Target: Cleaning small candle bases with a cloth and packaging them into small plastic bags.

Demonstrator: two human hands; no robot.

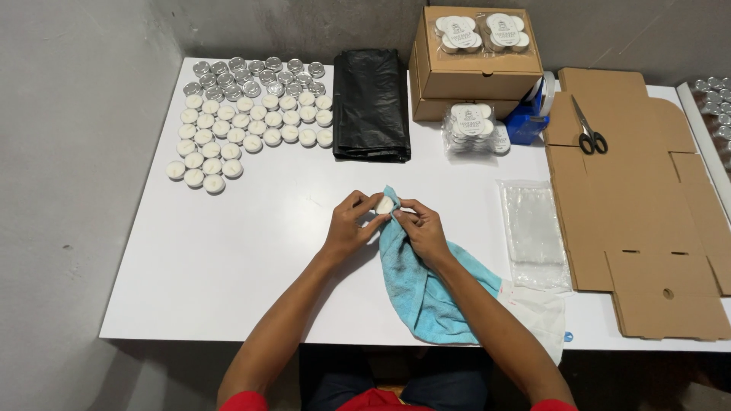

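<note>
White candle [384, 205] sits pinched between both hands at the middle of the worktop [251, 251]: the left hand [352, 221] grips its near side, and the right hand [417, 227] presses the top corner of a blue towel [419, 285] against it. Far to the left of the grip lie rows of white candles [251, 125], with empty metal cups [255, 74] behind them. Beyond the grip stand closed boxes [476, 65] and wrapped candle packs [472, 129]; to its right lie clear bags [533, 228] and flat cardboard [640, 205]. Judging by this, a few packs are done and most candles remain loose.
</note>
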